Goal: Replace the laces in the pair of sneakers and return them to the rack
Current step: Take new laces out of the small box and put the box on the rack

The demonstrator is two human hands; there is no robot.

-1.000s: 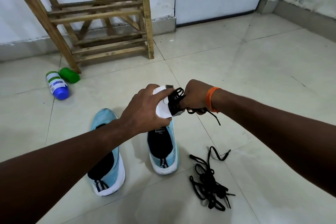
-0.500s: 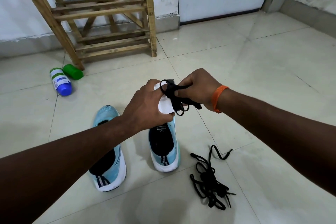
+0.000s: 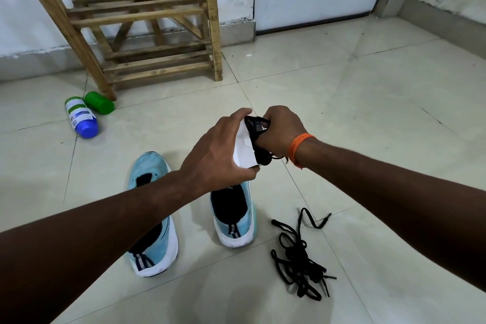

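I had my left hand (image 3: 218, 155) clamped on the white paper packet (image 3: 243, 151) and my right hand (image 3: 280, 130) fisted around the new black laces (image 3: 256, 127), above the lace-less pale-blue mesh sneakers (image 3: 153, 216) on the floor. Unpacking step, I judged; next, pull the laces free.

Glossy pale tile floor (image 3: 368, 118) here. Sitting right on it: two light blue sneakers (image 3: 234, 218) side by side with no laces, heels toward the camera, and a messy heap of black laces (image 3: 299, 258) just to their right. Further back a wooden rack (image 3: 157, 60) stands against the wall, with a blue-capped bottle (image 3: 81, 119) and a green container (image 3: 100, 106) lying tipped over by its leg.
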